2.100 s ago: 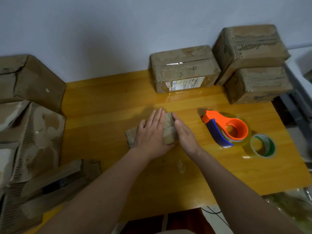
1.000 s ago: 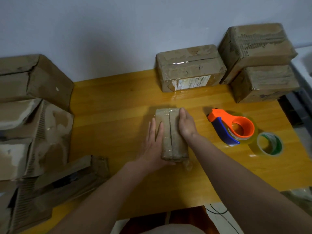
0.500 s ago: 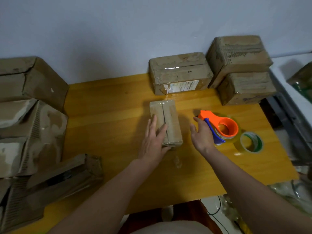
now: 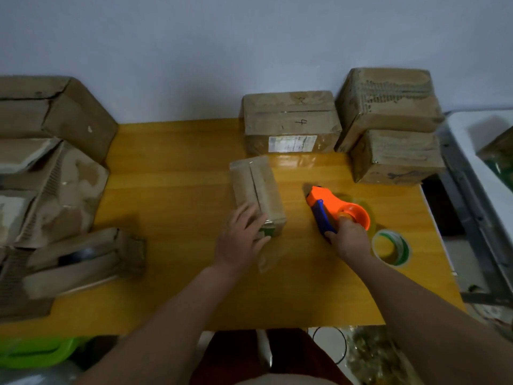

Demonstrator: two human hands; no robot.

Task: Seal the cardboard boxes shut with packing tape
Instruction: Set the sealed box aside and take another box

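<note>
A small narrow cardboard box point(image 4: 258, 187) lies lengthwise in the middle of the yellow wooden table point(image 4: 177, 173), its top flaps meeting in a centre seam. My left hand point(image 4: 242, 240) rests on its near end, fingers over the top and thumb at the front. To its right my right hand point(image 4: 348, 237) grips the handle of the orange and blue tape dispenser point(image 4: 333, 208), which sits on the table. A loose roll of tape with a green core point(image 4: 391, 250) lies just right of that hand.
Three cardboard boxes stand at the back: one marked "4" point(image 4: 291, 122) and two stacked point(image 4: 388, 126) at the right. Worn, flattened and open boxes point(image 4: 50, 190) pile up along the left edge. A white surface with a metal frame point(image 4: 477, 168) borders the table's right side.
My right hand left the small box, moved right and took hold of the tape dispenser. The left hand stayed on the box's near end after the box was turned lengthwise.
</note>
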